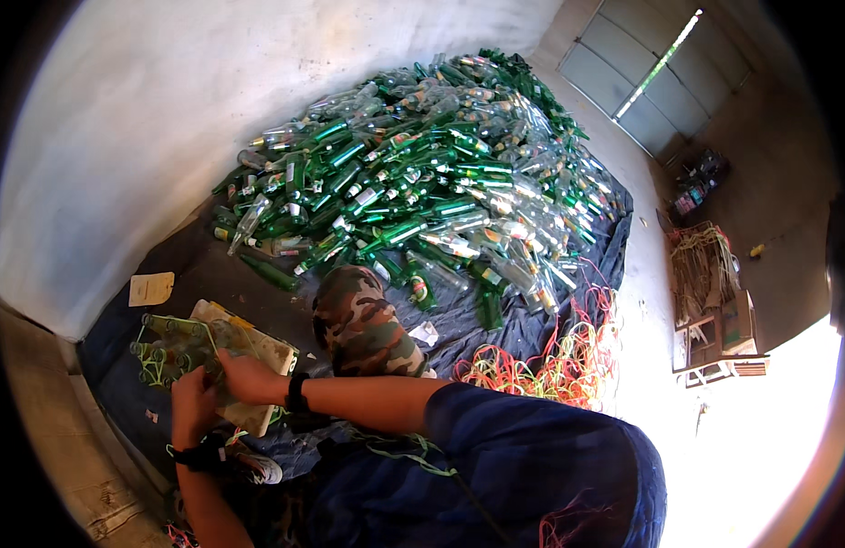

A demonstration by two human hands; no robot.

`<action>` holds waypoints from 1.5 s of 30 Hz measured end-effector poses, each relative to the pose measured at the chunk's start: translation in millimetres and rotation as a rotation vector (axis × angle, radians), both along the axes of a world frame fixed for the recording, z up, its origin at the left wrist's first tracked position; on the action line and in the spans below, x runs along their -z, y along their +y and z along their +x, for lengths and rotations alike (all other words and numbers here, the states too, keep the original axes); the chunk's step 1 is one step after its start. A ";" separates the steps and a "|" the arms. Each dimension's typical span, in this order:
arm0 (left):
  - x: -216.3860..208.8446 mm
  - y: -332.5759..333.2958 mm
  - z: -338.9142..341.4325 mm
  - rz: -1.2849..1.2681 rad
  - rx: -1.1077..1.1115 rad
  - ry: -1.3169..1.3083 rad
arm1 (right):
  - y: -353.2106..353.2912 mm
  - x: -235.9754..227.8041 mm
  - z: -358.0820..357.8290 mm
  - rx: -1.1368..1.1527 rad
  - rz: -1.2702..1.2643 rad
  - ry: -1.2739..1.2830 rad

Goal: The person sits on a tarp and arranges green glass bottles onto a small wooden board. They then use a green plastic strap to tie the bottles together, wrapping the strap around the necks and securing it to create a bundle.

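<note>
A bundle of clear glass bottles (pixel 171 354), necks up, stands low at the left with a yellow-green plastic strap (pixel 180 325) around it. At the bundle's near right side my right hand (pixel 251 377) is closed on the strap. My left hand (pixel 194 402) is closed right beside it, its fingers pinched on the strap close to the bottle necks. The fingertips of both hands partly hide each other and the strap's end. Behind and beneath the bundle lies a worn pale board (pixel 267 347).
A large heap of green and clear bottles (pixel 413 173) spreads over a dark tarp (pixel 180 247) along the wall. Tangled red and green straps (pixel 550 365) lie right of my camouflage-clad knee (pixel 363 320). A yellowish card (pixel 151 289) lies at left; a wooden chair (pixel 719 333) stands far right.
</note>
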State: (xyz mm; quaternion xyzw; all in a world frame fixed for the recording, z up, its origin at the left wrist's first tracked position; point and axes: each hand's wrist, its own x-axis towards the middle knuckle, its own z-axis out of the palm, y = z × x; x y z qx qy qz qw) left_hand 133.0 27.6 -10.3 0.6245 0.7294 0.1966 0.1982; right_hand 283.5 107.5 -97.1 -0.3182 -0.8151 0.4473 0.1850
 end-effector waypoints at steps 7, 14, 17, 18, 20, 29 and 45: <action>2.2 13.4 -20.7 -0.211 0.054 -0.074 | 3.2 -10.3 5.4 0.020 0.008 -0.021; 12.6 3.8 -12.2 0.037 0.208 0.223 | 4.4 -16.2 6.6 -0.019 0.015 -0.094; 0.1 -0.3 5.6 0.157 0.201 0.369 | 4.6 -14.1 5.4 -0.020 0.023 -0.120; -4.7 -0.5 9.9 0.193 0.198 0.408 | 5.4 -12.0 4.5 -0.021 0.024 -0.113; -20.4 -1.8 18.6 0.207 0.195 0.476 | 6.5 -9.4 4.4 -0.031 0.020 -0.109; -18.2 -5.0 11.4 0.170 0.127 0.461 | 22.9 -27.8 20.7 -0.053 0.015 -0.099; -34.2 9.8 2.1 0.149 0.153 0.478 | 53.4 -16.8 41.6 -0.468 0.020 0.115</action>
